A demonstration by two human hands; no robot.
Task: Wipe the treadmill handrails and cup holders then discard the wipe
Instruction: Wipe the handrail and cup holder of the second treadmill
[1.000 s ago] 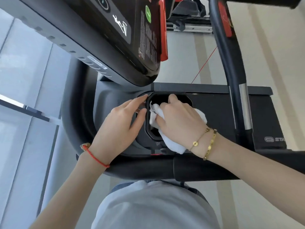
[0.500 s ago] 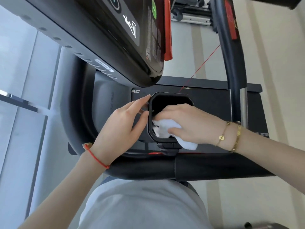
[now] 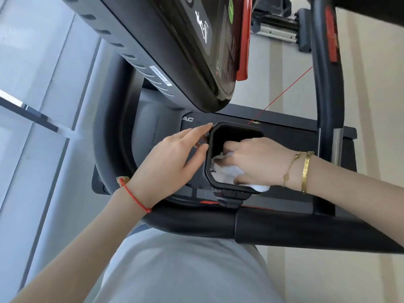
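Note:
A black cup holder (image 3: 218,186) with an angular rim hangs in front of the treadmill's front handrail (image 3: 196,221). My right hand (image 3: 258,160) reaches into it from the right and grips a crumpled white wipe (image 3: 225,171) against the inner wall; a corner of the wipe hangs over the near rim. My left hand (image 3: 172,162) rests against the holder's left outer side, fingers straight, the fingertips touching the rim's upper left corner. The holder's bottom is hidden in shadow.
The black console (image 3: 185,51) with a red edge overhangs the holder from above. A side handrail (image 3: 323,84) with a chrome sensor band runs up at the right. A thin red safety cord (image 3: 282,95) slants down to the deck. Pale floor lies left and right.
My right hand has turned from the holder's rim down into its lower inside, taking the wipe with it. My left hand has stayed on the holder's left side.

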